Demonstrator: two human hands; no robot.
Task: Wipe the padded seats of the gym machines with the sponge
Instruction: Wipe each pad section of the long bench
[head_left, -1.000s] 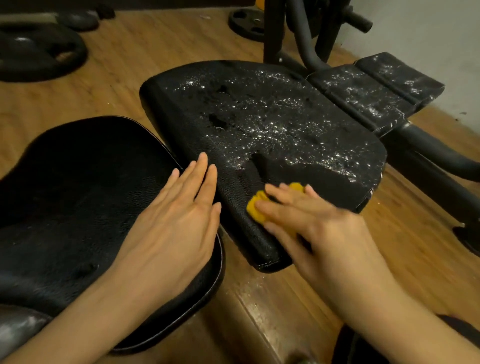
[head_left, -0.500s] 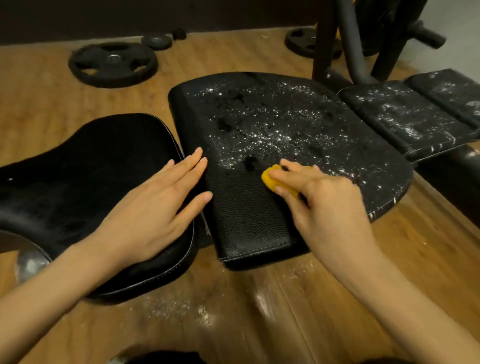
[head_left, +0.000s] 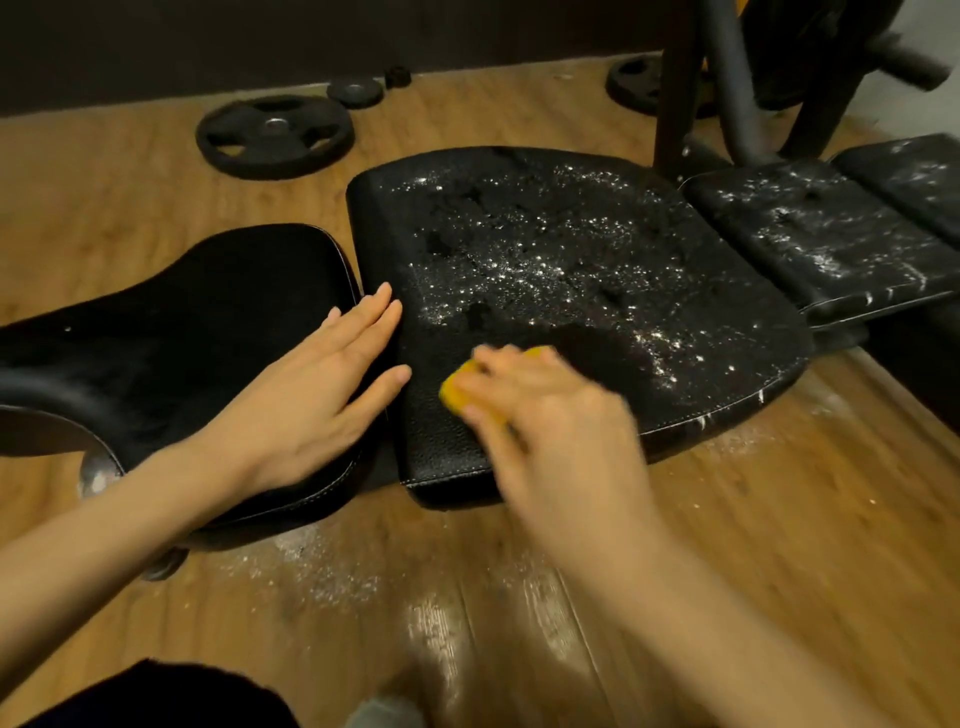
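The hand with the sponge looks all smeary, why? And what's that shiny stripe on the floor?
Head view: the right hand and yellow sponge are blurred by fast wiping; the left hand lying flat is sharp. Head view: the pale stripe on the floor is lamp glare on wood, and the room is dim.

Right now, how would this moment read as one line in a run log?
step: wiping | right hand: holds sponge on powdery seat pad | left hand: flat on neighbouring seat | white specks remain

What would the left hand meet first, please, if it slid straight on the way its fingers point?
The left hand points up-right, fingertips already at the dusty middle seat pad; it would probably ride onto that powdered surface first.
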